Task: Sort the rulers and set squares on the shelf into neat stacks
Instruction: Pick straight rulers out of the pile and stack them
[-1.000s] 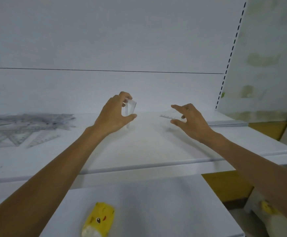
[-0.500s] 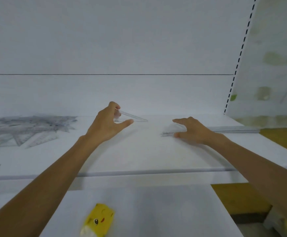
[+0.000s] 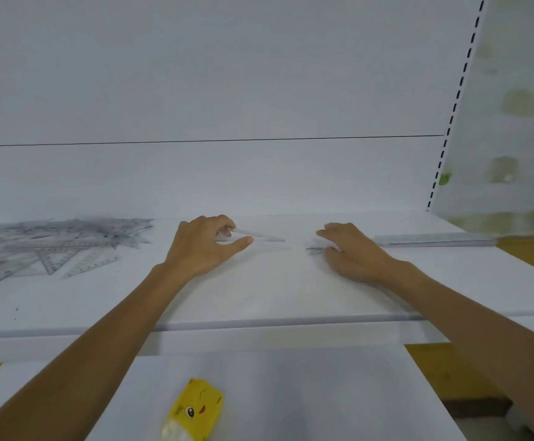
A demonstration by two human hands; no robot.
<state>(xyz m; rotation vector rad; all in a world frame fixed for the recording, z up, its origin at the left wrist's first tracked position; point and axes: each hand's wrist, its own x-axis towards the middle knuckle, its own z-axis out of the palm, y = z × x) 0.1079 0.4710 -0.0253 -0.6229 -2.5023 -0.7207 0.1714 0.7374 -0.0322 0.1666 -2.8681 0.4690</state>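
My left hand (image 3: 205, 246) holds a clear set square (image 3: 259, 236) by its left end, fingers curled over it, the piece lying low on the white shelf (image 3: 259, 291). My right hand (image 3: 351, 253) rests palm down on a clear ruler (image 3: 315, 248) at mid shelf; only the ruler's left tip shows. A jumbled heap of clear rulers and set squares (image 3: 55, 246) lies at the shelf's left. A stack of long clear rulers (image 3: 434, 239) lies along the right side.
The shelf's white back panel (image 3: 227, 176) rises right behind the hands. A slotted upright (image 3: 450, 122) stands at the right. On the lower shelf (image 3: 291, 393) lies a yellow cartoon tissue pack (image 3: 195, 409).
My left hand has lowered the set square from upright to nearly flat on the shelf. My right hand has come down from a spread hover onto the ruler.
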